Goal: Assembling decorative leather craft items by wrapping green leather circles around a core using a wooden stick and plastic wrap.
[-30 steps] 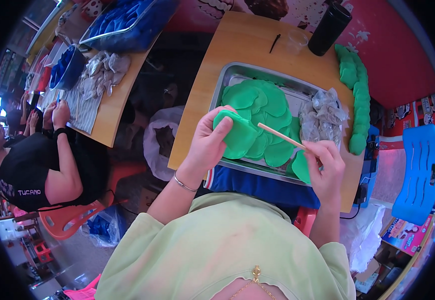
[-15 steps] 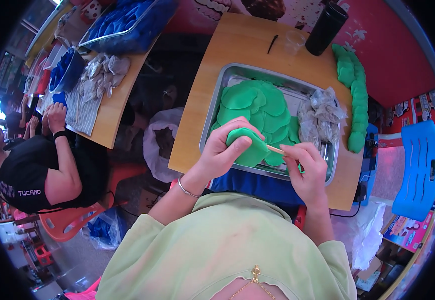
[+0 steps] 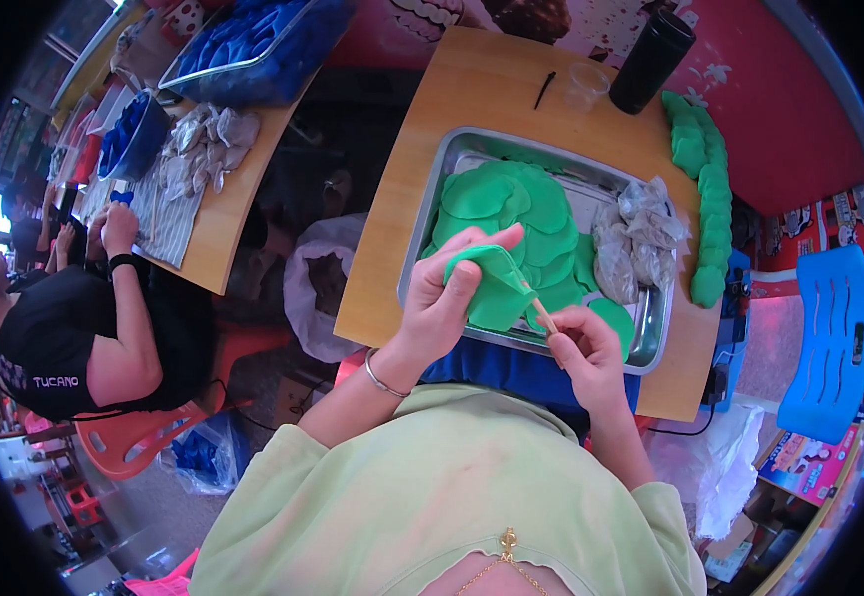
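My left hand (image 3: 444,303) is closed on a soft, thin, round green piece (image 3: 497,293), folded over between thumb and fingers. A slim wooden stick (image 3: 544,316) is pinched in my right hand (image 3: 591,353), its tip at the right edge of that piece. Close by my right fingers is another green disc (image 3: 615,320); whether the hand touches it I cannot tell. Beneath both hands is a metal tray (image 3: 432,179), holding a heap of overlapping green discs (image 3: 521,204) and knotted clear plastic bags (image 3: 633,243) with greyish contents.
Along the wooden table's right edge runs a row of green pieces (image 3: 712,209). At the back stand a black tumbler (image 3: 653,62) and a clear cup (image 3: 587,84). To the left, a person (image 3: 65,338) sits at another table with blue pieces. A blue chair (image 3: 829,343) is at right.
My right hand has moved down and slightly left, tilting the stick more steeply. The green piece in my left hand has turned and folded. A green disc now shows beside my right hand.
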